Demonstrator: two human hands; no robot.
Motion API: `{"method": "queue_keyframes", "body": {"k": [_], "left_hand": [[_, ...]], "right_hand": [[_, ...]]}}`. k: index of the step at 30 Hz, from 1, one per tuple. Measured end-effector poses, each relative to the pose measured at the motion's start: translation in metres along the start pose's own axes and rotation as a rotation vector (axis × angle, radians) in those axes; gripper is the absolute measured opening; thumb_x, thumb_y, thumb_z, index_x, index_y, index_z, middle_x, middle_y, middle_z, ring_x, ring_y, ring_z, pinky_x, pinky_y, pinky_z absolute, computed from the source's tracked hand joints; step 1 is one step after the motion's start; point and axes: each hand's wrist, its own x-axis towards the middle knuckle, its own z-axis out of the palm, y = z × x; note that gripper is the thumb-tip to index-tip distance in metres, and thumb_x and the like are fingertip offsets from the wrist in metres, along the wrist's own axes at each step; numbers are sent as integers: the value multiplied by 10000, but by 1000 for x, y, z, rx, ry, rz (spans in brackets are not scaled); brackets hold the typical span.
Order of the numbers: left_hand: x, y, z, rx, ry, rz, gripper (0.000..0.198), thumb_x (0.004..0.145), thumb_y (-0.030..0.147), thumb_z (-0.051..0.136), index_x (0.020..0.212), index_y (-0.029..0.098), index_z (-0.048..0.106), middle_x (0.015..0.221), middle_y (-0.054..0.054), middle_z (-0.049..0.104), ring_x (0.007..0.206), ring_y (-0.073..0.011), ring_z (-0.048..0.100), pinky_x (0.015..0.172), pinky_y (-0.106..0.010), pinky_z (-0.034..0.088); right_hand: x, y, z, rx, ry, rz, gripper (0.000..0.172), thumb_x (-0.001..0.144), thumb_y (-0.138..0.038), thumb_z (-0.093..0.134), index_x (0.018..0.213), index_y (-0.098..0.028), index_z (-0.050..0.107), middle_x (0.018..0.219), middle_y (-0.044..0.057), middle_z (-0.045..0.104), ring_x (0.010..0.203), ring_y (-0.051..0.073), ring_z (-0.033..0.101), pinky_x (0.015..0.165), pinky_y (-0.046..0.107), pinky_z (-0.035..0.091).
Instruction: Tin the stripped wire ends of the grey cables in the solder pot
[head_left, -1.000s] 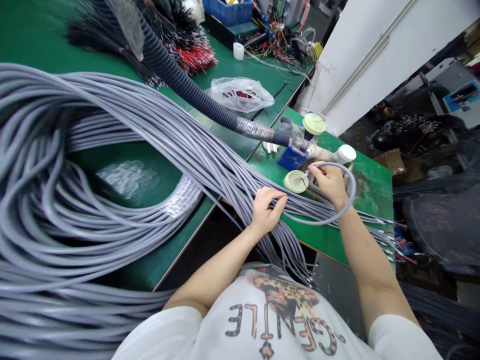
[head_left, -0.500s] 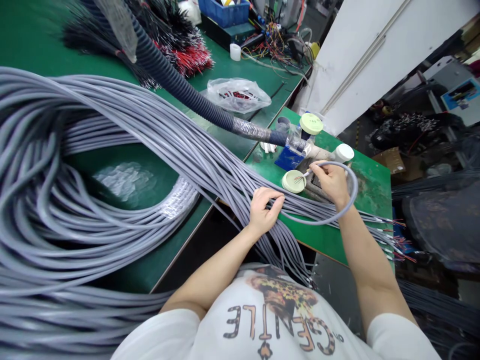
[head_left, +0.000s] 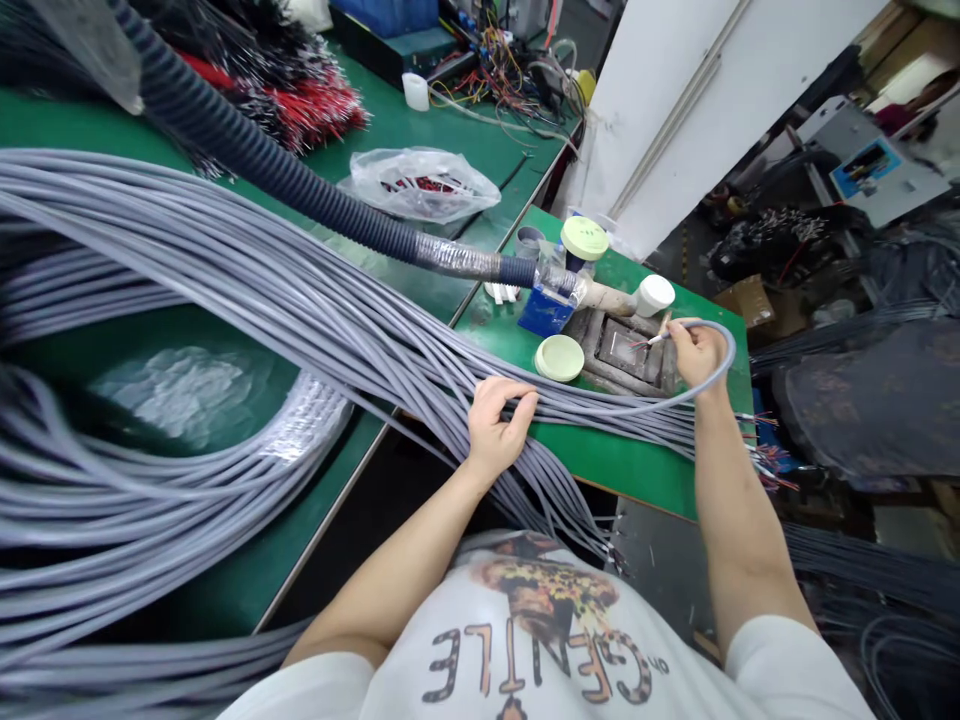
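Observation:
My right hand is closed on the end of one grey cable, which loops round my wrist. The cable's stripped coloured wire tips point at a grey metal solder pot on the green bench. My left hand is pinched on the same grey cable where it lies on a thick bundle of grey cables. A round pale green tin sits just left of the pot.
A black corrugated hose runs over the bench to a nozzle above the pot. Near it stand a blue block, a green-lidded jar and a white cap. A plastic bag and red and black wire bundles lie farther back.
My right hand has carried the cable's wire tips rightward from the pale green tin to over the solder pot. My left hand keeps its pinch on the cable. The view shifted slightly.

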Motion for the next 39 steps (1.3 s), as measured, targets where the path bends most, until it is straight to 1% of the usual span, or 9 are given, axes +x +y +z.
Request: {"method": "queue_keyframes", "body": {"k": [5, 12, 20, 25, 29, 31, 33, 36, 39], "left_hand": [[-2, -2, 0, 19, -11, -11, 72, 825, 273, 624, 824, 214, 665, 760, -18, 699, 753, -177, 628, 779, -370, 471], [-2, -3, 0, 13, -23, -16, 53, 820, 257, 632, 828, 216, 665, 771, -20, 703, 763, -181, 632, 785, -373, 467], [0, 0, 1, 9, -14, 21, 34, 814, 222, 635, 833, 222, 662, 767, -11, 694, 752, -171, 623, 783, -362, 458], [1, -4, 3, 16, -4, 24, 40, 818, 235, 634, 829, 217, 668, 768, -15, 694, 750, -170, 622, 785, -361, 464], [1, 3, 2, -33, -4, 34, 43, 810, 226, 647, 818, 205, 684, 764, -20, 699, 749, -168, 619, 785, -351, 471], [0, 16, 3, -120, -67, -3, 69, 818, 233, 642, 818, 197, 701, 761, -31, 704, 750, -167, 612, 769, -337, 474], [-4, 35, 6, -253, -244, -116, 149, 852, 281, 608, 839, 185, 721, 762, -51, 713, 748, -168, 606, 746, -321, 475], [-13, 61, 15, -498, -576, -423, 344, 882, 437, 541, 887, 157, 741, 783, -76, 725, 709, -163, 610, 664, -281, 470], [-22, 74, 22, -668, -681, -679, 460, 826, 553, 569, 878, 134, 752, 693, -49, 691, 610, -131, 579, 597, -242, 444]], "right_hand": [[3, 12, 8, -58, 8, 3, 292, 844, -371, 508, 752, -180, 709, 790, 53, 728, 794, 223, 666, 763, 337, 496], [8, 28, 20, -58, -11, 18, 287, 833, -369, 513, 738, -177, 704, 767, 55, 722, 748, 211, 651, 740, 328, 496], [8, 28, 31, -31, -28, 22, 282, 828, -371, 516, 746, -175, 703, 750, 52, 717, 730, 209, 644, 721, 324, 497], [-6, -6, 1, 41, 45, 8, 264, 856, -359, 528, 799, -169, 704, 765, 49, 718, 726, 202, 657, 706, 313, 505], [-51, -61, -42, 71, 96, -183, 192, 886, -298, 544, 955, -220, 706, 909, 40, 731, 853, 205, 660, 803, 342, 506], [-81, -84, -55, 97, 106, -312, 193, 886, -245, 553, 1008, -261, 701, 965, 34, 727, 845, 199, 655, 777, 353, 509], [-110, -96, -61, 141, 98, -534, 220, 855, -201, 600, 1035, -295, 686, 1014, 21, 733, 839, 196, 659, 771, 368, 510], [-145, -101, -59, 99, -51, -744, 341, 814, -143, 655, 1123, -287, 646, 1101, 31, 722, 926, 206, 655, 831, 408, 500], [-168, -99, -56, 65, -139, -839, 344, 831, -148, 645, 1160, -247, 632, 1139, 61, 709, 1013, 208, 628, 876, 422, 484]]}}
